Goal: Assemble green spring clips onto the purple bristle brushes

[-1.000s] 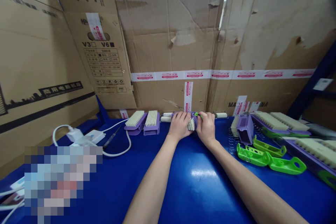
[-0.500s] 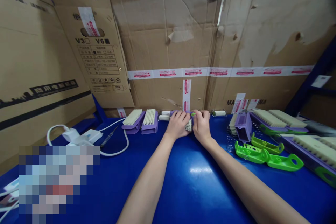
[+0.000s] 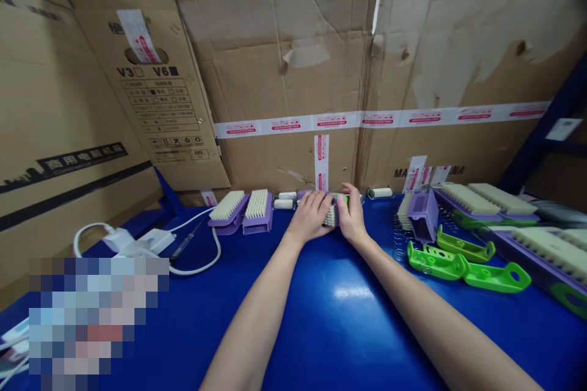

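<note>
A purple scrubbing brush [image 3: 330, 216] with cream bristles is between my hands at the back of the blue table, its bristle side partly showing. My left hand [image 3: 312, 215] is closed over its left part, hiding most of the purple body. At the right end, my right hand [image 3: 351, 217] presses its thumb against the brush beside a bright green part [image 3: 345, 198]. The forefinger of that hand is raised behind the green part; its other fingers are largely hidden.
Two purple brushes [image 3: 257, 211] lie left of my hands. Small clear-cased white rollers [image 3: 380, 193] sit along the cardboard wall [image 3: 284, 85]. Rightward are a purple shell [image 3: 422, 215], green handles [image 3: 498, 278] and more brushes [image 3: 545, 250]. White cables and a screwdriver [image 3: 186, 241] are left.
My right hand's fingers have loosened and lifted from their curl around the green part, which shows more now. My left hand stays on the brush. The view has shifted slightly.
</note>
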Action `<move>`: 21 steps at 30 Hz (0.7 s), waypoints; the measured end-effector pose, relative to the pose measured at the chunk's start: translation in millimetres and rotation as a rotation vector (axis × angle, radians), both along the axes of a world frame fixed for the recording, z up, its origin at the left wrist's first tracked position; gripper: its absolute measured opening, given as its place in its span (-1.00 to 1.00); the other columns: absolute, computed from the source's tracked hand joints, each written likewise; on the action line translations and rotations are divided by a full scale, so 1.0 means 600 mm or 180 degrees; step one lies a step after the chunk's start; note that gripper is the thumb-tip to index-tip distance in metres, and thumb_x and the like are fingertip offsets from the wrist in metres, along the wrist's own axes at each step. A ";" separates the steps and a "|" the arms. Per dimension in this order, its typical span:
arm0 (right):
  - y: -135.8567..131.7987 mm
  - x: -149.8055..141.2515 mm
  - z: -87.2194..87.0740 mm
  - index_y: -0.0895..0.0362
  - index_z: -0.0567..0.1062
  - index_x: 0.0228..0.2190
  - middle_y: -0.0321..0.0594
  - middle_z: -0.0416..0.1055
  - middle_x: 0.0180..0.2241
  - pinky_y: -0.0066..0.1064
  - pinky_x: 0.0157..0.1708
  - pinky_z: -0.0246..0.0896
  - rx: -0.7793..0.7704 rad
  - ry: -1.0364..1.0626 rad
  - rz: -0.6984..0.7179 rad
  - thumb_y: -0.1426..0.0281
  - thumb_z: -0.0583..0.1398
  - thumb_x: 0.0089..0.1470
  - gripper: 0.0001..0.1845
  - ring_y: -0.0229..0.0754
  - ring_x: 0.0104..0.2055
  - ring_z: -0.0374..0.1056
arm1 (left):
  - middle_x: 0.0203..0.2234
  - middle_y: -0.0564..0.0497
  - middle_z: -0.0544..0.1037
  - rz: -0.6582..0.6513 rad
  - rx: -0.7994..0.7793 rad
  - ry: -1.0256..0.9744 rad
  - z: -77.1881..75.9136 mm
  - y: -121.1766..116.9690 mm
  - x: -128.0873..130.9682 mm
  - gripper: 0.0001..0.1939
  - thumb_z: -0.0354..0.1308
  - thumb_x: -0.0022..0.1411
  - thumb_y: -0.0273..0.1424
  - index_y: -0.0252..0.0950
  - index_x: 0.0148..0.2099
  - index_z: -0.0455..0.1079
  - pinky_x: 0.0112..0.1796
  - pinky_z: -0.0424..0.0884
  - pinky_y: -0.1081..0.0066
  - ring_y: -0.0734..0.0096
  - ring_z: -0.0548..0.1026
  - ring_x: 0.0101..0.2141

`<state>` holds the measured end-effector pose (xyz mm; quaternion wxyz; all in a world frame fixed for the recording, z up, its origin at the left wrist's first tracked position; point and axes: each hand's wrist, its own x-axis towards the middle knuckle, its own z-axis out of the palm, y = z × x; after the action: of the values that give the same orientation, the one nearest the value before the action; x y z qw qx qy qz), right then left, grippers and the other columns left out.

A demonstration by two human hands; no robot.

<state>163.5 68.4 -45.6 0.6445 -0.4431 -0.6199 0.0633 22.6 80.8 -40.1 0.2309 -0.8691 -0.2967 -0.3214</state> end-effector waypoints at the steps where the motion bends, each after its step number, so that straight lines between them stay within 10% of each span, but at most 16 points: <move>1: -0.003 0.000 -0.002 0.17 0.23 -0.03 -0.03 0.31 -0.13 -0.12 -0.02 0.18 -0.0008 -0.0104 0.0071 0.18 -0.02 0.14 -0.57 -0.06 -0.07 0.27 | -0.02 -0.30 0.36 0.0027 -0.0004 -0.0236 -0.001 0.002 -0.001 -0.37 0.10 0.09 -0.22 -0.40 0.15 0.07 0.05 0.19 0.01 0.01 0.32 0.03; 10: -0.030 -0.015 0.001 0.26 0.03 0.16 0.14 0.24 0.08 -0.14 0.04 0.19 -0.0116 -0.1218 0.0726 0.25 0.05 0.12 -0.35 0.00 0.09 0.24 | -0.02 -0.26 0.40 0.0510 -0.0749 -0.2298 0.015 -0.006 -0.024 -0.14 0.28 -0.06 -0.12 -0.30 0.18 -0.04 -0.12 0.38 0.24 0.11 0.43 -0.04; 21: -0.022 0.000 0.002 0.17 -0.01 0.20 0.09 0.32 0.04 -0.06 -0.08 0.27 -0.0699 -0.0989 0.0452 0.12 0.13 0.04 -0.20 0.10 0.02 0.32 | -0.38 -0.29 0.54 0.1133 -0.1096 -0.0999 0.011 -0.008 -0.024 -0.26 0.04 0.13 -0.07 -0.56 0.15 0.05 -0.38 0.39 0.25 0.00 0.54 -0.36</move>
<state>163.7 55.3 -44.6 0.4828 -0.4703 -0.7310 0.1068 8.4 75.9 -33.7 0.0840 -0.7695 -0.5267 -0.3513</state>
